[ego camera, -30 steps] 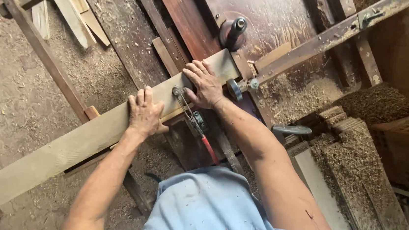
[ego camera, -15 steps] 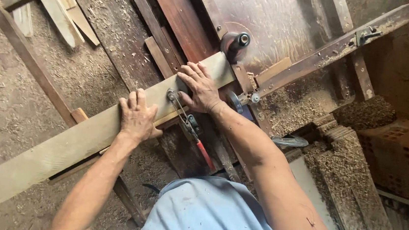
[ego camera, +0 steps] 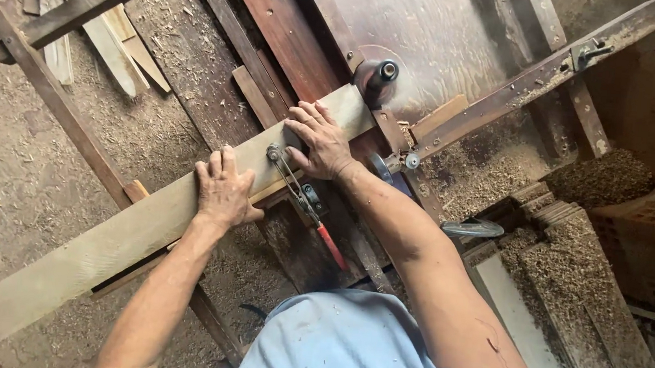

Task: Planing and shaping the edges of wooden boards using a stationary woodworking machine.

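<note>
You had a long pale plank [ego camera: 142, 227] lying flat across the saw table [ego camera: 449, 53], its long axis running from about 8 o'clock, low at the frame's lower left corner, up toward 2 o'clock, where its squared end pointed at the dark spindle [ego camera: 376, 74] of the saw and stopped just beside it. Your left hand [ego camera: 224, 191] lay palm down on the plank near its middle, fingers spread flat and close together, pressing on the wood rather than gripping it. Your right hand [ego camera: 319, 140] lay farther along toward 2 o'clock, also flat on the board, fingers splayed toward 10 o'clock, closed around nothing. Between your two hands a metal clamp with a red handle [ego camera: 310, 206] crossed the plank's near edge, its handle trailing toward 5 o'clock. A long fence rail [ego camera: 526, 83] ran off toward 2 o'clock from just beside the plank's end. At 3 to 4 o'clock, a trough-like gap [ego camera: 573, 269] beside the table held heaped sawdust, with more piled against the brick wall [ego camera: 639, 235]. Loose offcuts [ego camera: 96, 30] lay on the dusty floor at 10 o'clock, well apart from the plank.
</note>
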